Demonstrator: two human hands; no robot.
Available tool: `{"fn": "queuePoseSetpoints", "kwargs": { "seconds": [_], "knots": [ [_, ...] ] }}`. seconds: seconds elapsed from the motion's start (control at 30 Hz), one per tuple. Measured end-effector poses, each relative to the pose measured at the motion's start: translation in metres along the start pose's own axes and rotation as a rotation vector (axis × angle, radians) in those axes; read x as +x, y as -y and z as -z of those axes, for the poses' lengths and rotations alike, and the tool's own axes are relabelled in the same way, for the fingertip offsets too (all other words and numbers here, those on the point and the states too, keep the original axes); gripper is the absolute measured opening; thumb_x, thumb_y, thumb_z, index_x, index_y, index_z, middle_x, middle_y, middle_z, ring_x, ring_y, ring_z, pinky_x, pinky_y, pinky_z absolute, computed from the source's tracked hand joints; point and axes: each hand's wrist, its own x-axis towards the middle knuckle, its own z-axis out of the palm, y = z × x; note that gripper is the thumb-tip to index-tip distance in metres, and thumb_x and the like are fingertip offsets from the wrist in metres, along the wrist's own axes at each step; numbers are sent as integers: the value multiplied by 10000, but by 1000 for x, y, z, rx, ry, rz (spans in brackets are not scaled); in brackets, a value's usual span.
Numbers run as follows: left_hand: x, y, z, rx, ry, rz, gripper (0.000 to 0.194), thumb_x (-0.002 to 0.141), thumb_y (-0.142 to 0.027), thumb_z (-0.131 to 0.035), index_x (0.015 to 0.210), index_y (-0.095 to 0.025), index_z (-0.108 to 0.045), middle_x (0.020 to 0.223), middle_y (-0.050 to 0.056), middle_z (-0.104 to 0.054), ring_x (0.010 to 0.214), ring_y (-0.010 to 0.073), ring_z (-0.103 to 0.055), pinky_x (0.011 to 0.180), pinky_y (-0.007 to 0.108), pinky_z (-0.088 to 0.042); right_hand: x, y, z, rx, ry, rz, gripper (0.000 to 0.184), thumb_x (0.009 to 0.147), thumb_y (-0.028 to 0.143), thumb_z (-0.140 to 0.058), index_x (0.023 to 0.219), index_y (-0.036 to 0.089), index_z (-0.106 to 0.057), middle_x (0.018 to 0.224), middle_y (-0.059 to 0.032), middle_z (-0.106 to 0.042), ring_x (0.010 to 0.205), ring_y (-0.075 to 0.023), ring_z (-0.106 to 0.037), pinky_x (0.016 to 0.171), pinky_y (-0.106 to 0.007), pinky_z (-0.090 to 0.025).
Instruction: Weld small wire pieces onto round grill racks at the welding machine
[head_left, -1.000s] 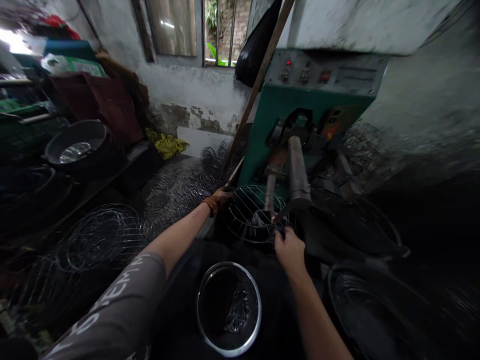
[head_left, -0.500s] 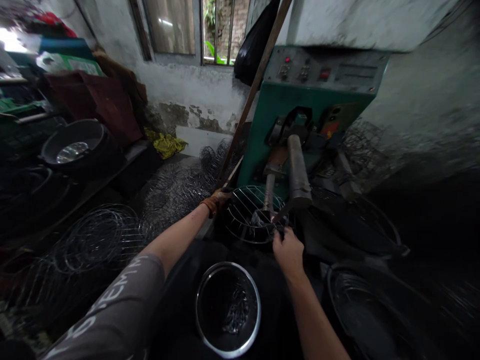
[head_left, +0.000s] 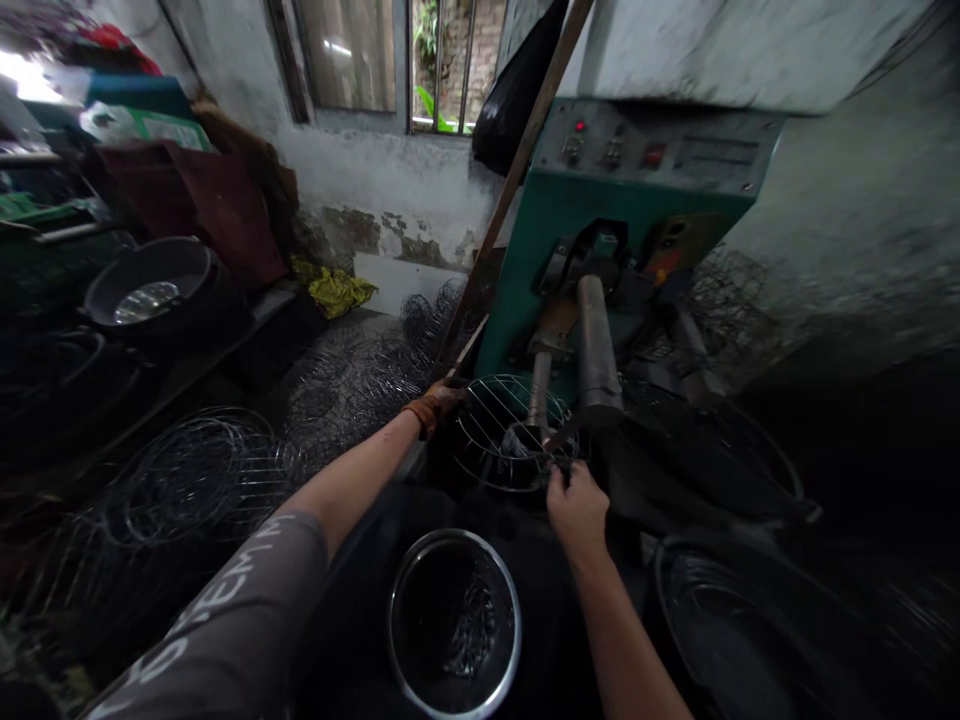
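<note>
A round wire rack [head_left: 501, 430] lies under the two metal arms [head_left: 596, 345] of a green machine [head_left: 600, 215]. My left hand [head_left: 435, 402], in a brown glove, grips the rack's far left rim. My bare right hand [head_left: 576, 505] is closed at the rack's near right edge, fingers pinched around a small dark piece I cannot make out. A metal bowl [head_left: 454, 620] holding small wire bits sits below, between my arms.
Piles of round wire racks [head_left: 199, 480] lie at the left and behind the machine's left side. A wooden pole [head_left: 517, 170] leans across the machine. Dark tubs [head_left: 150, 290] stand at the left, another black basin [head_left: 750, 620] at the lower right.
My right hand has stayed pinched at the rack's near edge, shifting only slightly. The left hand keeps its grip on the rim.
</note>
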Motion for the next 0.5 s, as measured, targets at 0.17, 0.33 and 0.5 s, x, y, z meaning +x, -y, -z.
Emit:
{"fn": "queuePoseSetpoints", "kwargs": {
  "seconds": [0.17, 0.33, 0.5],
  "knots": [
    [0, 1, 0, -8, 5, 0, 432, 635, -172, -927, 980, -88, -681, 646, 22, -676, 508, 141, -635, 495, 233, -488, -5, 0, -2, -2, -28, 29, 202, 906, 328, -430, 871, 201, -584, 793, -135, -682, 768, -277, -677, 715, -365, -537],
    [3, 3, -1, 6, 20, 12, 343, 666, -121, -890, 939, -88, -684, 686, 38, -685, 520, 139, -636, 498, 235, -479, -5, 6, -4, -28, 2, 1, 203, 930, 290, -419, 902, 199, -598, 837, -131, -686, 815, -268, -670, 740, -353, -537],
    [0, -2, 3, 10, 72, 11, 329, 691, -113, -849, 976, -92, -685, 729, 45, -695, 544, 139, -642, 501, 229, -488, 0, 17, 20, -16, 117, -67, 230, 925, 289, -447, 997, 160, -623, 897, -153, -710, 835, -281, -688, 752, -366, -544]
  ]
}}
